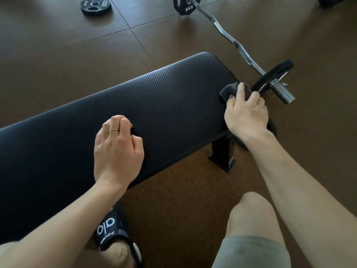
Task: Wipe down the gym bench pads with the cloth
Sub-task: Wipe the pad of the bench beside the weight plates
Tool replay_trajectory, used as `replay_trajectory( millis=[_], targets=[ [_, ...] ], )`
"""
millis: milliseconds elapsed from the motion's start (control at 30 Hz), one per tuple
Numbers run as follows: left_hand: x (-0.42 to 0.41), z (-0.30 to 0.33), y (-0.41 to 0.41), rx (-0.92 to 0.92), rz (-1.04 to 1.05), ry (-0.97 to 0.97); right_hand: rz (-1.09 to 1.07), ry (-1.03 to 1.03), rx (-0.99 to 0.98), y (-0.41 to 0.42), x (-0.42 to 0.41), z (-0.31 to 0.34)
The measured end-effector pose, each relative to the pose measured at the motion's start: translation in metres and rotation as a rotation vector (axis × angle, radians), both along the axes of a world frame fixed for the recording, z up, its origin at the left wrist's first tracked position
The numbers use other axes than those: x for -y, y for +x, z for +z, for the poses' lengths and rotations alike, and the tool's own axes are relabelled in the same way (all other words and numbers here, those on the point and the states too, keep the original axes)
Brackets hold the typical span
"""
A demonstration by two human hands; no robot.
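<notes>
A long black textured bench pad [154, 97] runs from the lower left to the upper right. At its right end my right hand [246, 111] grips a dark grey cloth [229, 89], holding it against the pad's right edge. My left hand [117, 149] rests on the near middle of the pad with its fingers curled under, a ring on one finger, holding nothing.
A curl bar [228, 36] with black plates lies on the brown floor just beyond the bench's right end, its near plate [274, 78] close to the cloth. A loose plate [96, 6] lies far left. The bench's black leg [224, 153] stands below. My sandalled foot [114, 235] and knee [251, 211] are near.
</notes>
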State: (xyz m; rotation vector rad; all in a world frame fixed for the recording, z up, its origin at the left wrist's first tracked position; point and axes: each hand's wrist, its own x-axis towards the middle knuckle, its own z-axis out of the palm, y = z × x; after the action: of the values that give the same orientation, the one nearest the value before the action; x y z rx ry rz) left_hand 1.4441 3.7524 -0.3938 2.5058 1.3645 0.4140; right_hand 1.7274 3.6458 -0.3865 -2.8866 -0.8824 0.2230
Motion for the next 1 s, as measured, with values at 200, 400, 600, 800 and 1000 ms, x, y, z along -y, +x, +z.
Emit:
replay_trajectory(
  millis=[200,400,600,800,1000],
  targets=[
    [-0.001,-0.001,-0.001,0.015,0.006,0.013,0.174,0.009,-0.001,-0.017,-0.075,-0.003],
    [0.000,-0.002,0.001,0.029,0.015,0.040,0.657,0.139,-0.059,-0.137,-0.018,-0.013],
    [-0.001,-0.002,0.002,0.031,0.032,0.063,0.650,0.064,-0.006,-0.057,-0.011,-0.007],
    [-0.003,-0.005,0.002,0.020,0.032,0.103,0.574,0.089,-0.053,-0.105,-0.045,-0.009],
    [-0.004,-0.004,-0.001,0.037,-0.004,0.104,0.770,0.119,-0.063,-0.142,0.010,-0.012]
  ],
)
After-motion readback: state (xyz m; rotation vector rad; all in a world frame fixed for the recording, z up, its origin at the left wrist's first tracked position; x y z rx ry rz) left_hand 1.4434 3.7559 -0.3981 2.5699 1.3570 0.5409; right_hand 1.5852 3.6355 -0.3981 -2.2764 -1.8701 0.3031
